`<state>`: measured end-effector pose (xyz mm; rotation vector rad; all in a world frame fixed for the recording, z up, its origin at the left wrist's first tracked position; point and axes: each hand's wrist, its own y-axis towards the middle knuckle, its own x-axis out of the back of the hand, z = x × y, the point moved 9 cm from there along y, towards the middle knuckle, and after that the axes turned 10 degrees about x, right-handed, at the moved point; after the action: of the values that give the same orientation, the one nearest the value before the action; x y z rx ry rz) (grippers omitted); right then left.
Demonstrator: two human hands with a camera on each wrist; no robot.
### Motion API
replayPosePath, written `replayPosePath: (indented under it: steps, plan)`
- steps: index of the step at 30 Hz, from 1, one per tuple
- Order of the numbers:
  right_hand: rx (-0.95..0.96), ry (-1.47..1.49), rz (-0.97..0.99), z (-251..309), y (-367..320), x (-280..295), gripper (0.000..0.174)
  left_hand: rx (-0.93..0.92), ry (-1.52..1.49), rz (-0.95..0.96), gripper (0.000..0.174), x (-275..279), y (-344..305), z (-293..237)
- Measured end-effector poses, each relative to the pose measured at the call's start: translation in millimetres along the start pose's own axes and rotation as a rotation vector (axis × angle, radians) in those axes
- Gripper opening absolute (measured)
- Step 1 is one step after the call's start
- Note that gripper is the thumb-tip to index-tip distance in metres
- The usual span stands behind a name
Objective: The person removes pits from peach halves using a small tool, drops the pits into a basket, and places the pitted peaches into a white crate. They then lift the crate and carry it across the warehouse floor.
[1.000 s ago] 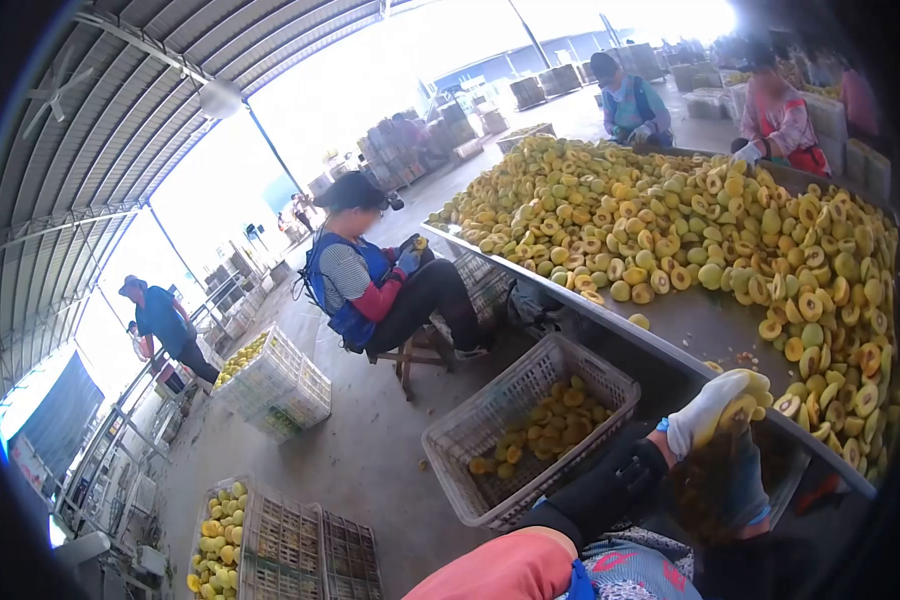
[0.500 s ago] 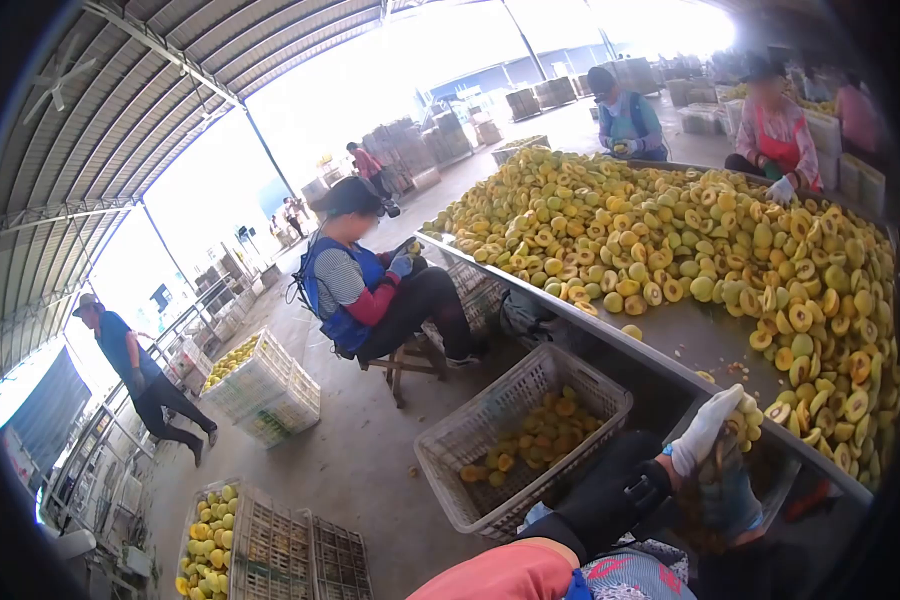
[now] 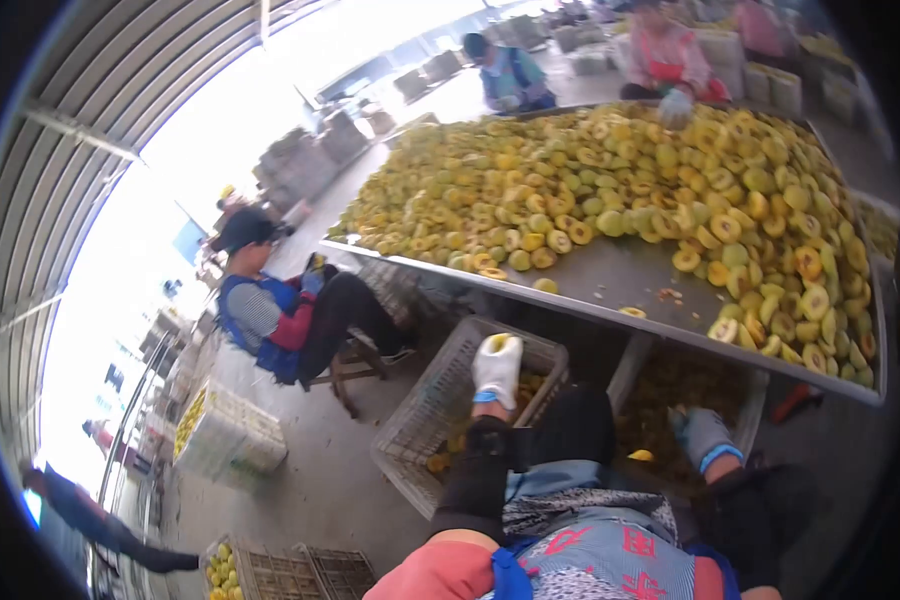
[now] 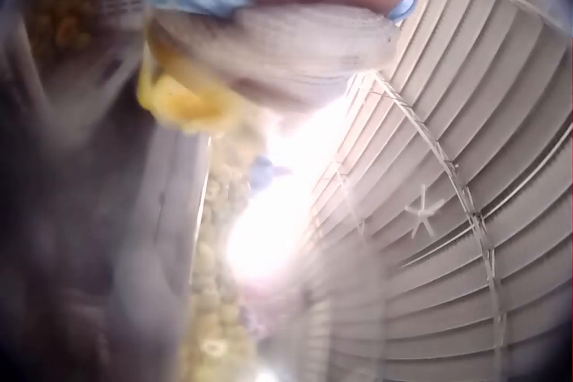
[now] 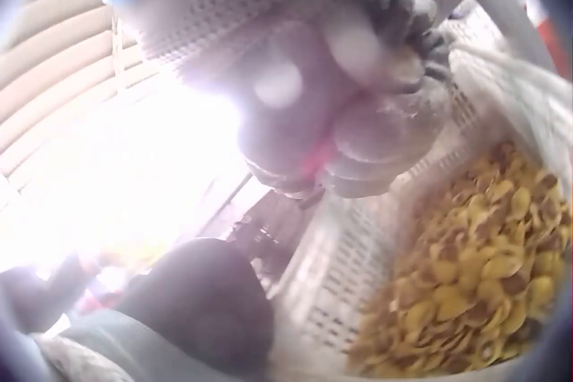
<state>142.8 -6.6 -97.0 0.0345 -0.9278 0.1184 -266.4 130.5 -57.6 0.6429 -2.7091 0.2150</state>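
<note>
My left hand [image 3: 497,372], in a white glove with a blue band at the wrist, grips a yellow peach half [image 3: 500,342] above the left crate [image 3: 410,420]. In the left wrist view the yellow peach piece [image 4: 183,106] pokes out beside the blurred glove. My right hand [image 3: 708,440] wears a grey glove and is over the right crate [image 3: 625,385], below the table edge. Its gloved fingers [image 5: 385,136] bend in the right wrist view, and I cannot tell whether they hold anything. Yellow peach pieces [image 5: 457,283] lie in the crate beneath. A bright piece [image 3: 640,455] shows near that hand.
A metal table [image 3: 610,280] heaped with halved peaches [image 3: 570,170] stands ahead, its raised rim close to my knees. A seated person [image 3: 270,310] works at the left; two people [image 3: 515,75] are across the table. Stacked crates [image 3: 230,435] stand on the floor at left.
My left hand has moved left from the table edge to over the left crate, with fewer peach pieces showing. My right hand shows farther from it, over the right crate. The head view has turned right.
</note>
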Motion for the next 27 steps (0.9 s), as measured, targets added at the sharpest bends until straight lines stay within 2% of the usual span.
replayPosePath:
  steps: [1,2,3,4,6,8,10,12,14,15,16,19,22,23,24,26,27]
  plan:
    - [-0.056,0.013,-0.133,-6,-4,8,0.039,0.138,-0.081,-0.071,0.038,23,-26,-14]
    - [-0.023,0.078,-0.188,0,-5,22,0.040,0.055,0.149,-0.259,0.044,39,-45,-50]
    - [0.018,0.140,-0.333,-4,-9,28,0.039,-0.256,0.224,-0.395,0.047,45,-4,-22]
    - [-0.014,0.109,-0.316,-3,-8,34,0.038,-0.285,0.226,-0.435,0.044,31,-15,-43]
    - [-0.007,0.200,-0.375,3,-10,50,0.038,-0.382,-0.109,-0.135,0.036,-36,-21,-79]
    - [-0.071,0.209,-0.326,-2,-4,52,0.038,-0.539,-0.011,0.136,0.031,-125,-45,-133]
    - [-0.096,0.229,-0.296,-5,1,56,0.039,-0.565,0.006,0.464,0.034,-220,-56,-162]
    - [-0.100,0.251,-0.284,-3,-3,65,0.040,-0.680,0.387,0.550,0.044,-290,-94,-213]
    - [-0.136,0.269,-0.264,-3,-9,79,0.042,-0.751,0.550,0.461,0.054,-356,-65,-208]
    - [-0.133,0.282,-0.284,-4,-11,85,0.042,-0.699,0.645,0.414,0.057,-383,-43,-196]
    - [-0.132,0.295,-0.306,-6,-13,92,0.042,-0.366,0.692,0.576,0.056,-402,-30,-176]
    - [-0.125,0.304,-0.313,-5,-15,101,0.038,-0.524,0.894,0.474,0.051,-418,-47,-177]
    - [-0.086,0.300,-0.332,-4,-10,99,0.038,-0.770,0.813,0.546,0.047,-418,-59,-169]
    - [-0.084,0.302,-0.341,0,-11,104,0.038,-0.762,0.724,0.600,0.046,-403,-69,-172]
    - [-0.083,0.303,-0.347,3,-12,106,0.037,-0.502,0.486,0.749,0.039,-395,-60,-155]
    - [-0.039,0.347,-0.485,8,-15,120,0.032,-0.146,0.163,0.962,0.031,-384,-60,-135]
    - [-0.018,0.374,-0.550,11,-16,125,0.030,-0.138,0.071,0.915,0.028,-364,-72,-147]
